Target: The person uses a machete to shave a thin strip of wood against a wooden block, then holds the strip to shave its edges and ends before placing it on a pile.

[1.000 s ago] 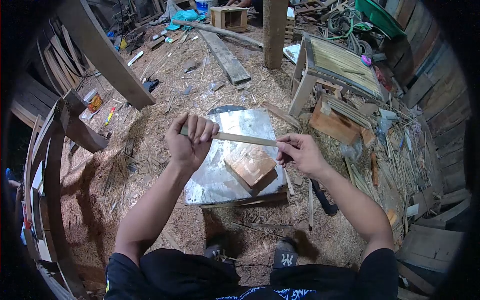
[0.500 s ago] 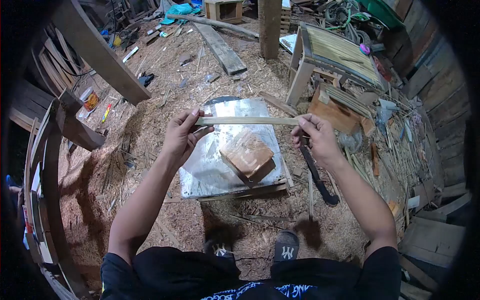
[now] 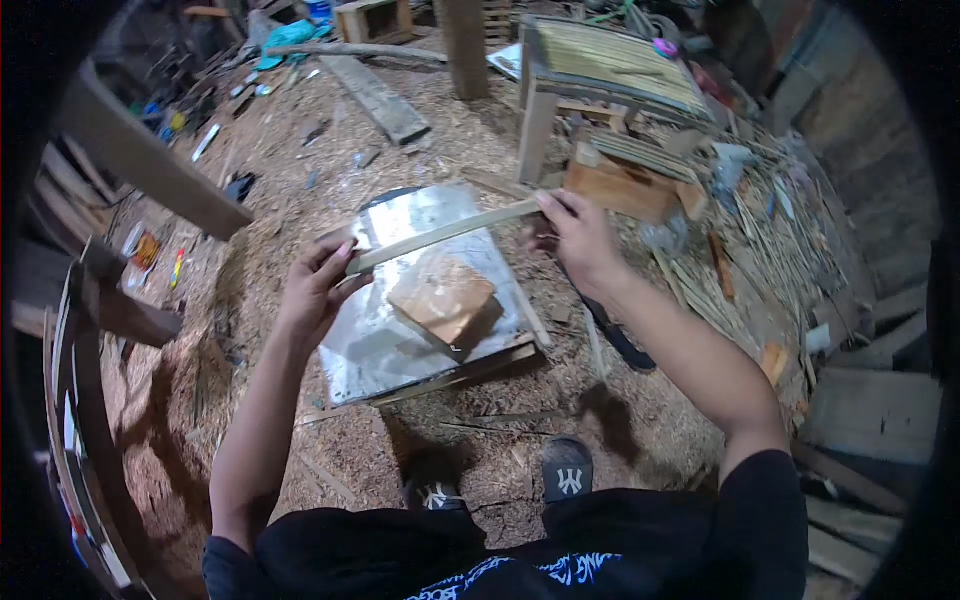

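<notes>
A thin, pale wooden strip (image 3: 445, 233) stretches between my two hands, its right end higher in view than its left. My left hand (image 3: 318, 285) pinches the left end between thumb and fingers. At the other end, my right hand (image 3: 580, 240) grips the strip, some of its fingers curled beneath and partly hidden. Below the strip, a wooden block (image 3: 442, 298) rests on a low, metal-topped board (image 3: 365, 365). A dark-handled tool (image 3: 625, 345) lies on the ground right of the board, partly covered by my right forearm.
Sawdust and shavings cover the floor (image 3: 290, 200). A slatted wooden frame (image 3: 610, 70) stands at the back right, with a wooden box (image 3: 625, 185) before it. Thin sticks (image 3: 770, 260) lie piled at right. A plank (image 3: 375, 100) and post (image 3: 465, 50) are farther back; a curved timber (image 3: 85, 420) stands left.
The strip has gone from nearly level to slanted, right end up, with both hands still on it. The whole scene has shifted left in view as the camera turned.
</notes>
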{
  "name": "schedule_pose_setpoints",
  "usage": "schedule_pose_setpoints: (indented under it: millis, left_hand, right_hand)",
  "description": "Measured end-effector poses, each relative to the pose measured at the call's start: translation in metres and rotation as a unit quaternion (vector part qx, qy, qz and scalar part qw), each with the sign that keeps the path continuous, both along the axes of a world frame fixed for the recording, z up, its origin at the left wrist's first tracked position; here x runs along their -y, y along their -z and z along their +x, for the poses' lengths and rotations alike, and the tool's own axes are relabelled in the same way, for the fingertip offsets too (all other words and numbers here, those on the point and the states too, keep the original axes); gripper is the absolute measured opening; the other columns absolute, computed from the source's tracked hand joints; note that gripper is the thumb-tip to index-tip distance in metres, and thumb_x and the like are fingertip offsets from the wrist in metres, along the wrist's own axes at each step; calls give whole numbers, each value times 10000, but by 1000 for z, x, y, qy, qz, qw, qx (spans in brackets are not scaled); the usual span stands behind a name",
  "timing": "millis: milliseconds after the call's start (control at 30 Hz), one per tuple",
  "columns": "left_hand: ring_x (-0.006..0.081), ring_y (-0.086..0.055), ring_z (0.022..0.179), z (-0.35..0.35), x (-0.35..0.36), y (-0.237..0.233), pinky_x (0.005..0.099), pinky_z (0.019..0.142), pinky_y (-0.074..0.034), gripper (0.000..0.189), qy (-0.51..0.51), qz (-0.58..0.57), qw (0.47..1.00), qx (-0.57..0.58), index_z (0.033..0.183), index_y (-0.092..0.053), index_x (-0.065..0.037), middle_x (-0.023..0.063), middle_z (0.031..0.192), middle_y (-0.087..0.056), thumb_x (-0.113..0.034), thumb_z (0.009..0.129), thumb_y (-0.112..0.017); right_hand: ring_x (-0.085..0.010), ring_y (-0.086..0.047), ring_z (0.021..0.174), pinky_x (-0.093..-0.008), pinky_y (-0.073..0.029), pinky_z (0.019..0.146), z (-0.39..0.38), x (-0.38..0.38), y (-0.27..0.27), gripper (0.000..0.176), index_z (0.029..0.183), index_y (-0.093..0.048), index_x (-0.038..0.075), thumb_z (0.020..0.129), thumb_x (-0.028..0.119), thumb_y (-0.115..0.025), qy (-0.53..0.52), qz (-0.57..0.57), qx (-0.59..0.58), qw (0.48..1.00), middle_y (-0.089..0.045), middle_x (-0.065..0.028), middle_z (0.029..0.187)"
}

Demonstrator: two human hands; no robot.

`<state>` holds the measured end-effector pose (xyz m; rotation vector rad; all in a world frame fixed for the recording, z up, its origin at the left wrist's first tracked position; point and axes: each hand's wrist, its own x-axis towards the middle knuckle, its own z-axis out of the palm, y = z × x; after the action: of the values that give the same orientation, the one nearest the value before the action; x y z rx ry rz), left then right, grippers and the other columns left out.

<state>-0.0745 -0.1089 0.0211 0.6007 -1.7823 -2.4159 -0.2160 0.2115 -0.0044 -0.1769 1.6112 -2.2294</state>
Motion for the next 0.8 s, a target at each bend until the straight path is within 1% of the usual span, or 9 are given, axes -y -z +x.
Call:
schedule_pose_setpoints:
  millis: [100,200,233,333,433,533,667,700,800]
  left_hand:
    - [214,-687,978,5,-6,-2,357,859,-618,246,61,-14,998,12,1185,-596,18,140,1056,-674,-161,1017,-576]
    - [214,-694,943,5,-6,2,343,817,-612,256,111,-35,993,17,1178,-594,13,153,1037,-690,-194,1031,-553]
    - [212,-692,925,5,-8,2,350,798,-597,267,116,-44,992,25,1173,-591,4,134,1018,-691,-222,1036,-547]
    - [211,-684,898,4,-11,5,361,784,-572,278,125,-54,990,45,1164,-589,-10,115,983,-689,-255,1046,-527]
    - [204,-678,888,2,-14,8,360,779,-567,273,116,-63,989,60,1166,-593,-17,107,962,-684,-253,1049,-521]
    - [204,-679,888,-1,-12,12,357,775,-565,276,114,-51,990,63,1165,-595,-18,103,960,-684,-257,1049,-521]
    - [191,-685,868,-5,-22,11,337,765,-561,263,111,-55,990,73,1153,-612,-25,91,941,-692,-250,1044,-530]
    - [191,-685,868,-6,-22,12,337,765,-561,263,114,-56,989,75,1153,-612,-25,91,941,-692,-250,1044,-530]
    - [180,-681,857,-12,-20,18,317,734,-546,261,114,-72,987,87,1152,-615,-38,77,934,-691,-258,1045,-523]
  right_hand:
    - [-177,-655,712,-303,-575,640,-14,2,14,193,1028,-588,-23,1039,161,-533,19,-37,20,999,-642,-97,824]
    - [-174,-658,694,-303,-584,620,-30,7,20,200,1020,-594,-40,1037,150,-533,62,-8,25,998,-644,-106,826]
    - [-167,-654,683,-300,-582,611,-35,10,22,198,1015,-601,-43,1037,142,-533,65,12,20,998,-646,-106,833]
    - [-144,-642,646,-287,-572,576,-43,18,29,181,1007,-622,-45,1010,132,-586,85,50,10,995,-651,-90,819]
    - [-133,-630,587,-275,-551,521,-47,28,39,212,1018,-632,-37,935,142,-709,67,36,36,996,-648,-62,759]
    - [-127,-630,574,-260,-544,504,-50,35,50,196,1015,-653,-37,926,125,-717,45,27,35,998,-651,-67,740]
    - [-124,-624,570,-269,-545,485,-50,51,50,167,935,-679,-49,917,111,-724,21,37,27,999,-659,-81,743]
    - [-152,-620,502,-287,-516,436,-55,62,62,152,875,-694,-82,917,64,-699,40,34,23,998,-667,-112,682]
    - [-155,-632,508,-294,-527,435,-56,80,70,146,873,-699,-86,926,49,-678,10,46,28,998,-669,-119,672]
